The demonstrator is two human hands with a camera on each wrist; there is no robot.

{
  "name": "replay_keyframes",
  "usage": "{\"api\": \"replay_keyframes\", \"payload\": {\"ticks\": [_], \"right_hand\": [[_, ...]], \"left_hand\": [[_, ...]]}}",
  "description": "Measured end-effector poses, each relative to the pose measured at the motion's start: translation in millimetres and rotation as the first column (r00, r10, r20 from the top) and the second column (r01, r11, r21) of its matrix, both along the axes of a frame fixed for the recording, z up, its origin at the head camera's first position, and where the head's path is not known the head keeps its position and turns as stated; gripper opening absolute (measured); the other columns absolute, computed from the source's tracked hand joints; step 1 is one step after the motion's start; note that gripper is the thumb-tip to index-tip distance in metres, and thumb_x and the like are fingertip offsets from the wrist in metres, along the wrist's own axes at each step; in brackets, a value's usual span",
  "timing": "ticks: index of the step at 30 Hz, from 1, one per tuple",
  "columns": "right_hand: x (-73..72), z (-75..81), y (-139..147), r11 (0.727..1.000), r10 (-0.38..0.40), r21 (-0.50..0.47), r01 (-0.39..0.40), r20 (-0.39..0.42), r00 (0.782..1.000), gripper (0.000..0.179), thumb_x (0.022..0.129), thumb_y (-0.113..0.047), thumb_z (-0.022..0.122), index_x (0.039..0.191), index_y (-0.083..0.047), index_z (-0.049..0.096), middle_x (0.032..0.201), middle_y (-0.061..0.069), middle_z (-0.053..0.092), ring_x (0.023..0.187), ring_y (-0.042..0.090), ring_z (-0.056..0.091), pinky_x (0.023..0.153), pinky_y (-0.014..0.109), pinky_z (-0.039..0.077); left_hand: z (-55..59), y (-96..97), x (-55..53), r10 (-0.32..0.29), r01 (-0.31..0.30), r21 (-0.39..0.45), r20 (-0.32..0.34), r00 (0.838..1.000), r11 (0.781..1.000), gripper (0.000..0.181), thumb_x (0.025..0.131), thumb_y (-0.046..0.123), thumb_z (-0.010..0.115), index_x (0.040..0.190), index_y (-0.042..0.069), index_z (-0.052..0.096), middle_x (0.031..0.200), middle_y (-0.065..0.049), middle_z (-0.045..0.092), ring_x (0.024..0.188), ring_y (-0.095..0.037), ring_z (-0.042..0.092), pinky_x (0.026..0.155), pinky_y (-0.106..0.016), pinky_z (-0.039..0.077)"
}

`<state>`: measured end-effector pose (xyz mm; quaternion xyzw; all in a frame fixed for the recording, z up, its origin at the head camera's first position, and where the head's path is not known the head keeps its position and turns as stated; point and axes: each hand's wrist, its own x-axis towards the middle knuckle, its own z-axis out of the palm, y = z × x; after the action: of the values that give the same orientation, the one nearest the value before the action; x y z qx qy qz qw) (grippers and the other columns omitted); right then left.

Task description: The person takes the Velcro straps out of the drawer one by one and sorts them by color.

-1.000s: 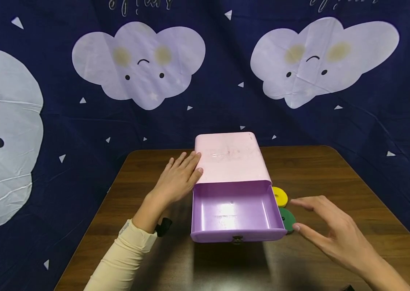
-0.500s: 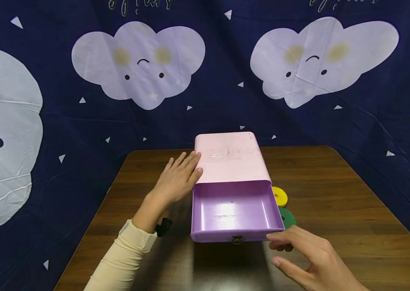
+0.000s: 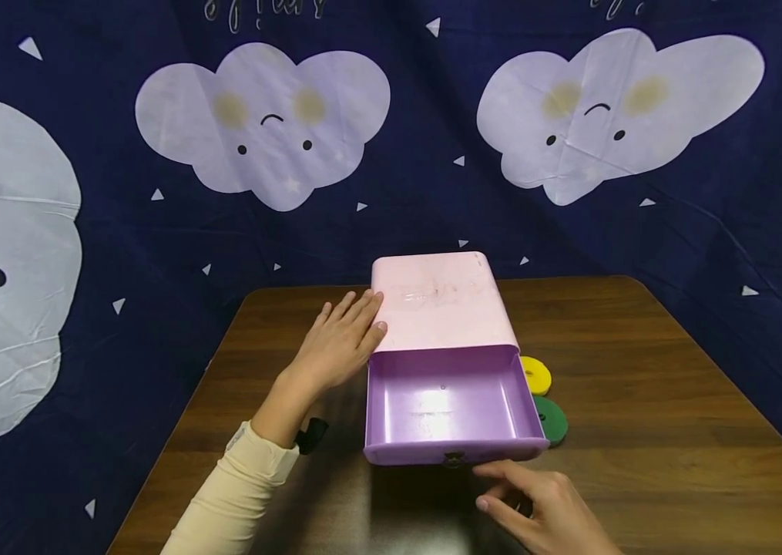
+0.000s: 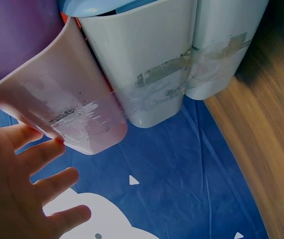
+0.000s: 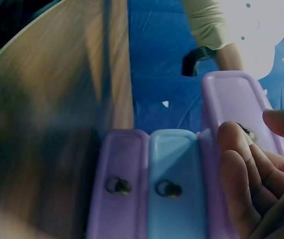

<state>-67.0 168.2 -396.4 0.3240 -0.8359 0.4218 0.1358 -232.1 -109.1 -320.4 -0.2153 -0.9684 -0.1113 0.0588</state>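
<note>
My left hand lies with fingers extended against the left edge of a pink drawer casing. In the left wrist view, its fingertips touch the casing's taped side. A purple drawer is pulled out at the front and has nothing inside. My right hand is just below the drawer front, near its small metal knob, with its fingers loosely bent and holding nothing. The right wrist view shows the fingers in front of the drawer front, partly covering the knob.
A yellow disc and a green disc are right of the drawer, partly hidden by it. Closed blue and purple drawer fronts with ring knobs stand below it. A dark patterned cloth hangs behind the wooden table.
My right hand has moved from beside the discs, left and toward me, past the drawer's right corner to near the knob. The left hand and drawer stay put.
</note>
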Motion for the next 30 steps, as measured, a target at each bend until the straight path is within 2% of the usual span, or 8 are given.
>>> {"api": "replay_keyframes", "payload": {"ticks": [6, 9, 11, 14, 16, 19, 25, 30], "right_hand": [[-3.9, -13.8, -7.5, 0.995, 0.01, -0.1, -0.011, -0.016, 1.0, 0.03, 0.081, -0.001, 0.069, 0.108, -0.012, 0.063, 0.068, -0.009, 0.068, 0.058, -0.013, 0.053, 0.05, 0.006, 0.04], [-4.0, -15.2, -11.6, 0.98, 0.07, -0.195, -0.044, 0.133, 0.989, 0.025, 0.085, 0.0, 0.064, 0.11, -0.005, 0.062, 0.069, 0.001, 0.07, 0.056, -0.008, 0.058, 0.049, 0.014, 0.048], [-3.4, -15.5, -14.1, 0.965, 0.116, -0.259, -0.037, 0.296, 0.948, 0.022, 0.089, -0.003, 0.061, 0.111, 0.001, 0.06, 0.071, 0.009, 0.071, 0.056, -0.002, 0.062, 0.049, 0.023, 0.053], [-4.0, -16.3, -18.6, 0.941, 0.167, -0.338, 0.019, 0.513, 0.842, 0.028, 0.093, -0.009, 0.057, 0.113, 0.01, 0.056, 0.075, 0.019, 0.07, 0.058, 0.005, 0.065, 0.052, 0.034, 0.056], [-4.9, -17.3, -22.1, 0.929, 0.182, -0.363, 0.067, 0.609, 0.772, 0.033, 0.094, -0.013, 0.057, 0.114, 0.013, 0.055, 0.077, 0.019, 0.07, 0.058, 0.008, 0.066, 0.054, 0.036, 0.056], [-7.6, -19.0, -27.3, 0.919, 0.187, -0.377, 0.114, 0.671, 0.717, 0.035, 0.095, -0.017, 0.056, 0.111, 0.014, 0.057, 0.076, 0.017, 0.071, 0.059, 0.01, 0.067, 0.055, 0.037, 0.057], [-10.7, -19.2, -34.5, 0.918, 0.136, -0.352, 0.181, 0.711, 0.69, 0.035, 0.095, -0.023, 0.055, 0.101, 0.01, 0.064, 0.073, 0.008, 0.072, 0.056, 0.01, 0.066, 0.054, 0.034, 0.057], [-13.0, -16.1, -37.7, 0.913, 0.132, -0.362, 0.188, 0.698, 0.704, 0.036, 0.096, -0.023, 0.054, 0.104, 0.01, 0.065, 0.071, 0.011, 0.072, 0.053, 0.009, 0.066, 0.053, 0.035, 0.057]], "left_hand": [[-1.3, 1.1, 0.2, -0.002, 0.002, -0.002, 0.005, 1.0, 1.0, 0.058, 0.101, 0.052, 0.019, 0.152, 0.026, 0.017, 0.159, 0.002, 0.017, 0.149, -0.025, 0.013, 0.119, -0.054, 0.009], [-1.0, 1.3, 0.1, 0.0, 0.0, 0.002, 0.004, 1.0, 1.0, 0.058, 0.101, 0.052, 0.019, 0.152, 0.026, 0.017, 0.159, 0.002, 0.017, 0.149, -0.025, 0.012, 0.119, -0.054, 0.008], [-0.8, 1.3, 0.2, 0.001, -0.001, 0.001, 0.003, 1.0, 1.0, 0.058, 0.1, 0.052, 0.019, 0.152, 0.026, 0.017, 0.159, 0.002, 0.017, 0.148, -0.026, 0.013, 0.119, -0.054, 0.009], [-0.6, 1.3, 0.3, 0.004, -0.004, -0.003, -0.001, 1.0, 1.0, 0.058, 0.101, 0.052, 0.019, 0.152, 0.025, 0.017, 0.159, 0.002, 0.018, 0.148, -0.026, 0.014, 0.119, -0.054, 0.009], [-0.7, 1.5, 0.2, 0.004, -0.004, -0.002, -0.005, 1.0, 1.0, 0.058, 0.101, 0.052, 0.019, 0.152, 0.025, 0.017, 0.159, 0.002, 0.018, 0.148, -0.026, 0.014, 0.119, -0.054, 0.009], [-1.0, 1.6, 0.1, 0.003, -0.003, 0.004, -0.004, 1.0, 1.0, 0.058, 0.101, 0.052, 0.019, 0.152, 0.025, 0.017, 0.159, 0.001, 0.018, 0.148, -0.025, 0.013, 0.119, -0.053, 0.009], [-1.4, 1.5, 0.1, -0.001, 0.001, 0.001, 0.0, 1.0, 1.0, 0.058, 0.1, 0.052, 0.018, 0.152, 0.025, 0.017, 0.159, 0.001, 0.018, 0.148, -0.026, 0.013, 0.119, -0.053, 0.008], [-1.4, 1.1, -0.3, -0.001, 0.001, -0.004, -0.002, 1.0, 1.0, 0.058, 0.1, 0.052, 0.018, 0.152, 0.025, 0.017, 0.159, 0.002, 0.017, 0.148, -0.026, 0.013, 0.119, -0.053, 0.009]]}}
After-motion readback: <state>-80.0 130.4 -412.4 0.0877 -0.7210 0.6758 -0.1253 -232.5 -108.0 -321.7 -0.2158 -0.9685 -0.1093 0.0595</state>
